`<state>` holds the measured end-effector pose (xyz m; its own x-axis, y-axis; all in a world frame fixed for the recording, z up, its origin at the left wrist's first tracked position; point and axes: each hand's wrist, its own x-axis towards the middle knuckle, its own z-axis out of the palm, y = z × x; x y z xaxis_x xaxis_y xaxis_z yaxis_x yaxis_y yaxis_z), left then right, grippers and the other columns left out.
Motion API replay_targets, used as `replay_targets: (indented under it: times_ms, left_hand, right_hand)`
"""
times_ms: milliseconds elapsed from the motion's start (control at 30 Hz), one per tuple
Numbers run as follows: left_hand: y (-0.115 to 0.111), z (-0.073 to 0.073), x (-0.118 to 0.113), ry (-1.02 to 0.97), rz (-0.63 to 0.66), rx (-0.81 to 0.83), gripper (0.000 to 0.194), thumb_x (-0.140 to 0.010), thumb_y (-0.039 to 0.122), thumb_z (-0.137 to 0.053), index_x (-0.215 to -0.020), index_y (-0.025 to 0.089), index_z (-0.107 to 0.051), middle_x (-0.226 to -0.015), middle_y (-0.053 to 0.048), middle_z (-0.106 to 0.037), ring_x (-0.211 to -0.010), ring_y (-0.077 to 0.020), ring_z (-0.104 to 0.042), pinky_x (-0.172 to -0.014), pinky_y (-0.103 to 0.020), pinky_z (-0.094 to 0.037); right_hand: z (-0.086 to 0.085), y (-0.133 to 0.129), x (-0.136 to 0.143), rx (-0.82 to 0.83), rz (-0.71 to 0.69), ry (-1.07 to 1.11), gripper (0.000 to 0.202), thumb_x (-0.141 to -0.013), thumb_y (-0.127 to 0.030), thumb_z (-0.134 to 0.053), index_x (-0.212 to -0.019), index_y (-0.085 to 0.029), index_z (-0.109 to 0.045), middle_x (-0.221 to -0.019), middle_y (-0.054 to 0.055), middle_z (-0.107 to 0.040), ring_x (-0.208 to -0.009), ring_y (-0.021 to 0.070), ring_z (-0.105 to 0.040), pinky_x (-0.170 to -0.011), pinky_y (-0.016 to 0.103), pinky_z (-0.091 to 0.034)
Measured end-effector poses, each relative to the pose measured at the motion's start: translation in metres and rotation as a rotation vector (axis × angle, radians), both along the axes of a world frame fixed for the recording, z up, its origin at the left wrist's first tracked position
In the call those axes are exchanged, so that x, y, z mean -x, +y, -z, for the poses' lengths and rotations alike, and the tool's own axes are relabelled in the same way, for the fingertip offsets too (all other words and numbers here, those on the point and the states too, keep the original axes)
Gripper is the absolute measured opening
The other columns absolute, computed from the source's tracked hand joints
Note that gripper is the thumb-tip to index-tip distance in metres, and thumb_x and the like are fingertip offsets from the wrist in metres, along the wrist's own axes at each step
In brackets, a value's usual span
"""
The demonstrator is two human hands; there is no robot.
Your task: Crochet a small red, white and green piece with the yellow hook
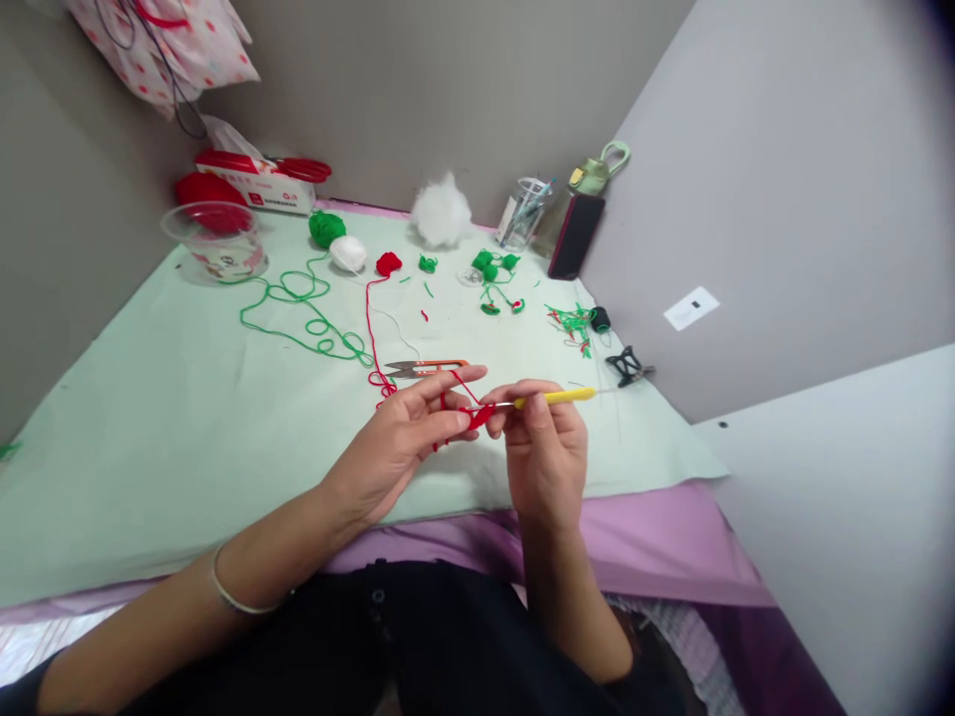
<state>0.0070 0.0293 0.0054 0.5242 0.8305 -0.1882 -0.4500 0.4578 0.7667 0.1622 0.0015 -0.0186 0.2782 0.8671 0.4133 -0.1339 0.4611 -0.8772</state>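
Between thumb and fingers, my left hand (pixel 407 438) pinches a small red crochet piece (pixel 481 416). Red yarn wraps round its fingers and runs up over the raised index finger to the hook. My right hand (pixel 548 447) grips a crochet hook (pixel 559 397) by its yellow handle. The hook's metal shaft reaches left into the red piece, and its tip is too small to make out. Just beyond my left hand lie orange-handled thread snips (pixel 429 368). Loose red yarn (pixel 371 318) leads back to a small red yarn ball (pixel 389 264).
Green yarn (pixel 298 298) loops across the table's left side near a plastic tub (pixel 224 249). Behind stand a tissue box (pixel 261 184), white stuffing (pixel 442 212), a pen cup (pixel 524 214) and a phone (pixel 576 237). Small green crochet pieces (pixel 488 264) and yarn scraps (pixel 573 323) lie right.
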Motion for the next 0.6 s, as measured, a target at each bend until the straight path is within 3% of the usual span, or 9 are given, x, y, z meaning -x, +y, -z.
replay_targets:
  times_ms: [133,267,333,400,467,533,600]
  left_hand:
    - [-0.002,0.0,0.002,0.073,-0.055,-0.073,0.044,-0.081,0.018,-0.079,-0.126,0.021,-0.078,-0.085,0.001,-0.063,-0.083,-0.0142,-0.056,-0.082,-0.028,-0.042]
    - [-0.006,0.0,-0.001,0.089,-0.127,-0.111,0.051,-0.081,0.02,-0.082,-0.131,0.021,-0.074,-0.083,0.001,-0.064,-0.088,-0.0152,-0.057,-0.09,-0.028,-0.043]
    - [-0.006,0.001,-0.003,0.051,-0.101,-0.045,0.054,-0.08,0.023,-0.085,-0.133,0.019,-0.072,-0.086,0.0,-0.069,-0.091,-0.0157,-0.06,-0.091,-0.028,-0.045]
    - [-0.005,0.003,-0.004,-0.011,-0.049,0.073,0.051,-0.08,0.023,-0.085,-0.129,0.016,-0.074,-0.093,-0.004,-0.073,-0.092,-0.0153,-0.063,-0.09,-0.027,-0.048]
    - [-0.003,0.004,-0.004,-0.061,-0.028,0.164,0.045,-0.08,0.019,-0.085,-0.123,0.014,-0.076,-0.099,-0.006,-0.074,-0.089,-0.0142,-0.065,-0.087,-0.027,-0.051]
    - [-0.002,0.005,-0.004,-0.077,-0.046,0.159,0.041,-0.081,0.017,-0.083,-0.122,0.014,-0.077,-0.101,-0.006,-0.075,-0.087,-0.0134,-0.065,-0.088,-0.028,-0.054]
    - [-0.003,0.006,-0.004,-0.07,-0.063,0.094,0.04,-0.082,0.016,-0.083,-0.122,0.017,-0.077,-0.101,-0.004,-0.075,-0.088,-0.0131,-0.066,-0.091,-0.028,-0.054]
  right_hand:
    - [0.0,-0.01,0.0,-0.069,0.113,-0.227,0.02,-0.106,-0.025,-0.051,-0.101,-0.022,-0.07,-0.089,0.004,-0.079,-0.066,0.0139,-0.071,-0.063,0.03,-0.061]
    - [0.011,-0.015,0.002,-0.377,0.301,-0.745,0.029,-0.1,-0.013,-0.059,-0.122,-0.026,-0.072,-0.106,0.007,-0.078,-0.093,0.019,-0.076,-0.078,0.035,-0.065]
    - [0.015,-0.014,0.003,-0.47,0.406,-0.884,0.035,-0.097,-0.009,-0.064,-0.125,-0.029,-0.073,-0.114,0.008,-0.076,-0.101,0.0209,-0.075,-0.08,0.036,-0.065]
    - [0.016,-0.013,0.004,-0.433,0.446,-0.843,0.034,-0.097,-0.01,-0.064,-0.122,-0.029,-0.075,-0.114,0.008,-0.074,-0.1,0.021,-0.074,-0.079,0.036,-0.065]
    - [0.013,-0.012,0.004,-0.332,0.39,-0.632,0.025,-0.1,-0.013,-0.06,-0.114,-0.027,-0.076,-0.103,0.007,-0.073,-0.088,0.019,-0.073,-0.073,0.035,-0.064]
    - [0.009,-0.01,0.003,-0.234,0.287,-0.387,0.022,-0.104,-0.018,-0.055,-0.107,-0.025,-0.075,-0.092,0.004,-0.071,-0.072,0.0153,-0.068,-0.063,0.032,-0.059]
    - [0.005,-0.008,0.002,-0.176,0.193,-0.264,0.021,-0.104,-0.022,-0.055,-0.103,-0.024,-0.075,-0.09,0.004,-0.071,-0.07,0.0147,-0.068,-0.06,0.03,-0.057]
